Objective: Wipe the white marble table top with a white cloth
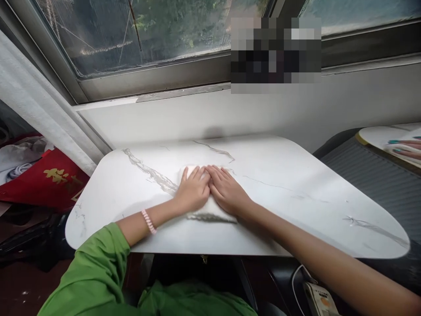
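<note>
Below a window [184, 30], a grey-veined white table [283, 175] bears a folded white cloth [212, 210] near its middle, the left hand [193, 189] and right hand [229, 189] lying flat and side by side on it, in what appears a pressing step, the next move calling for even pressure.

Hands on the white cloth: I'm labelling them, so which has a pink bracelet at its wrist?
The left hand, with the pink bracelet around its wrist; the right hand has a bare wrist.
</note>
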`<state>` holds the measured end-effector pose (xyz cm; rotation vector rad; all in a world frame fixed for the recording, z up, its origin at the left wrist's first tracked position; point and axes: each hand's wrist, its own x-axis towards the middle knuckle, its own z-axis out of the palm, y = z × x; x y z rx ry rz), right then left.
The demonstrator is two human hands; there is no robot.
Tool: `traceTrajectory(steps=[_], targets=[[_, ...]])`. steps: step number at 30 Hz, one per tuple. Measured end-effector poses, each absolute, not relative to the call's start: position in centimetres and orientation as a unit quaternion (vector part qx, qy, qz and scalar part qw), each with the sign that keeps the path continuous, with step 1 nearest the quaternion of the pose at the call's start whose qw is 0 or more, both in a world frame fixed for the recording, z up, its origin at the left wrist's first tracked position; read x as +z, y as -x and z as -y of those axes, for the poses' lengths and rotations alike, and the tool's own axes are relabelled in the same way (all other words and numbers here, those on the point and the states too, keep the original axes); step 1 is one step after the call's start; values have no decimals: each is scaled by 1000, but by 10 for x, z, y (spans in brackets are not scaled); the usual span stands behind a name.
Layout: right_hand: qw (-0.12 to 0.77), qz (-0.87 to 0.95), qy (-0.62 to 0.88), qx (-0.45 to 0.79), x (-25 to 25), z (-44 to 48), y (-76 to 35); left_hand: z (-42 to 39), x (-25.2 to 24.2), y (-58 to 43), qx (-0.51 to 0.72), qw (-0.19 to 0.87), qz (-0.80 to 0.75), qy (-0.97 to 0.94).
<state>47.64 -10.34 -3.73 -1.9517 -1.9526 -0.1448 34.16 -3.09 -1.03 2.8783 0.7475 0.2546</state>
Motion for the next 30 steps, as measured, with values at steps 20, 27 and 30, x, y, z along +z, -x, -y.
traceTrajectory(steps=[20,27,30], targets=[[220,689,688,-62,-40,-65,-524,-123,-16,-392,111,-5,-290,-950],[188,697,689,-55,-37,-37,-509,-89,-19,-377,114,-16,-329,-937],[186,707,679,-67,-38,-7,-491,-58,-19,-357,115,-16,-334,-936]])
